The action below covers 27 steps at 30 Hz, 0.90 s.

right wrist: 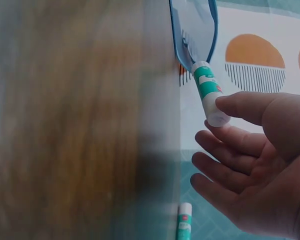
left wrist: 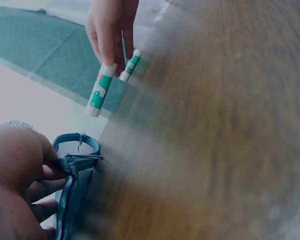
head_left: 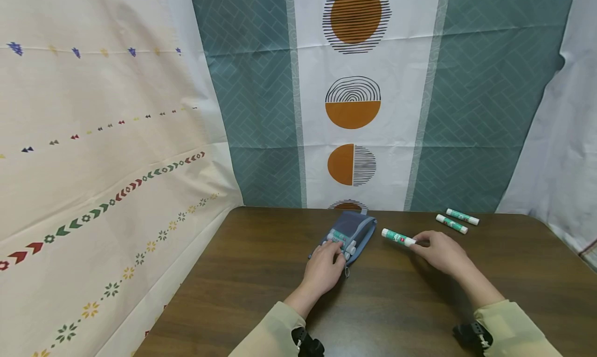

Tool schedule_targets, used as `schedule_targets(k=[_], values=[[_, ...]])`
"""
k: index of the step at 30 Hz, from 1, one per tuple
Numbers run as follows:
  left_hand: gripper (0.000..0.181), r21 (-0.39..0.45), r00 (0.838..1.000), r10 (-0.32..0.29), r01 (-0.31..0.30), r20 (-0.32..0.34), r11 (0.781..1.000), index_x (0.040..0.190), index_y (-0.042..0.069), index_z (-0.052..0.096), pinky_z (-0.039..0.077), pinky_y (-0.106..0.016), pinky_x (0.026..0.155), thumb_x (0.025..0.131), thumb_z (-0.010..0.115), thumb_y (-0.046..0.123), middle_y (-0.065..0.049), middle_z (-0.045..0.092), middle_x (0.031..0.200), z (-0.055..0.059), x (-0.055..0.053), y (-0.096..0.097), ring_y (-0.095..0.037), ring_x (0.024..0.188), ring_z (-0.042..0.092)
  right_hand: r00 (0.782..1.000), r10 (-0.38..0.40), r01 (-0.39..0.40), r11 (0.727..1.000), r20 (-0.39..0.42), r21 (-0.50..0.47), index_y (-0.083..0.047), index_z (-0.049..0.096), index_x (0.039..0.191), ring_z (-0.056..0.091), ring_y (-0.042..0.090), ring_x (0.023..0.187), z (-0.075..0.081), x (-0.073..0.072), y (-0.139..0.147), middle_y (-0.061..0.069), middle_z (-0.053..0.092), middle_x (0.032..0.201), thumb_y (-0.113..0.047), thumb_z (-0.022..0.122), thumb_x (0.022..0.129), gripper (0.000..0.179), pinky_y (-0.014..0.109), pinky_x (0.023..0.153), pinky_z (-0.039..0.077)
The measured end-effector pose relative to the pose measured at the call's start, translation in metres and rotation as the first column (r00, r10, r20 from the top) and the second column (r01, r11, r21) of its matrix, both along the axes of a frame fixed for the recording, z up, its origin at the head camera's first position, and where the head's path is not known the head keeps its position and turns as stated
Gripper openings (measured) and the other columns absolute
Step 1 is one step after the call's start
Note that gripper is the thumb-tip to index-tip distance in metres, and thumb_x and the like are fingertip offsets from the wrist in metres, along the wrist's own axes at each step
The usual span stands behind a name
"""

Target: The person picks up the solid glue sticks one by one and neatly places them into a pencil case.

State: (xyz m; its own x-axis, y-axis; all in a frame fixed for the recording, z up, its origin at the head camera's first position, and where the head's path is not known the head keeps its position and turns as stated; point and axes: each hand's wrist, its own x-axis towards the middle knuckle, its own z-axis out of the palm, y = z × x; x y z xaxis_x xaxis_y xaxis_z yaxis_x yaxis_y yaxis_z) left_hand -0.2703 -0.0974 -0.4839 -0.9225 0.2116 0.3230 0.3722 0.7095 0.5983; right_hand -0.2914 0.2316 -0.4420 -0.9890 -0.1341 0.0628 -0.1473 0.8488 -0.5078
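Note:
A blue zip pouch lies on the table, its mouth toward the person, with several white-and-green glue sticks visible inside. My left hand holds the pouch near its mouth; in the left wrist view the fingers are at the zipped edge. Between thumb and index finger, my right hand pinches the end of another glue stick. This stick points left toward the pouch, held just right of it and apart from it in the head view. The right hand's other fingers are loosely bent.
Two more glue sticks, one nearer and one farther, lie at the back right of the brown wooden table. Behind the table hangs a patterned teal-and-white cloth. A cream printed cloth hangs along the left side.

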Motion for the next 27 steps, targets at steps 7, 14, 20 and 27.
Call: schedule_targets(k=[7,14,20,27], values=[[0.018,-0.001,1.000,-0.004,0.004,0.004,1.000,0.094,0.013,0.073,0.037,-0.057,0.127,0.105,0.060,0.012,-0.012,0.070,0.148,0.001,0.000,0.001,-0.038,0.150,0.054,1.000,0.010,-0.010,1.000,0.001,-0.007,-0.001,0.078,0.121,0.066,0.029,0.095,-0.001,-0.002,-0.012,0.023,0.075,0.123,-0.037,0.076,0.104,0.039,0.052,0.077,0.056],[0.018,0.003,1.000,-0.003,0.003,0.003,1.000,0.092,0.013,0.072,0.037,-0.057,0.127,0.105,0.060,0.012,-0.012,0.070,0.148,0.002,0.000,0.001,-0.038,0.150,0.054,1.000,0.023,-0.023,0.999,0.012,-0.027,-0.002,0.079,0.120,0.067,0.032,0.100,-0.001,-0.007,-0.023,0.022,0.076,0.123,-0.036,0.077,0.103,0.038,0.057,0.084,0.057],[0.018,0.005,1.000,0.000,0.000,0.004,1.000,0.091,0.014,0.072,0.037,-0.058,0.127,0.105,0.060,0.012,-0.012,0.070,0.148,0.001,0.000,0.001,-0.038,0.150,0.054,0.999,0.028,-0.028,0.999,0.019,-0.020,-0.001,0.079,0.119,0.067,0.031,0.099,-0.002,-0.010,-0.030,0.019,0.076,0.119,-0.032,0.077,0.102,0.035,0.057,0.083,0.057],[0.018,0.009,1.000,-0.003,0.003,0.005,1.000,0.092,0.013,0.072,0.036,-0.059,0.127,0.105,0.060,0.012,-0.013,0.070,0.148,0.002,0.000,0.001,-0.038,0.150,0.054,0.999,0.045,-0.045,0.999,0.029,-0.031,0.000,0.079,0.118,0.061,0.027,0.090,-0.003,-0.015,-0.040,0.016,0.076,0.114,-0.030,0.077,0.103,0.034,0.047,0.077,0.054]])
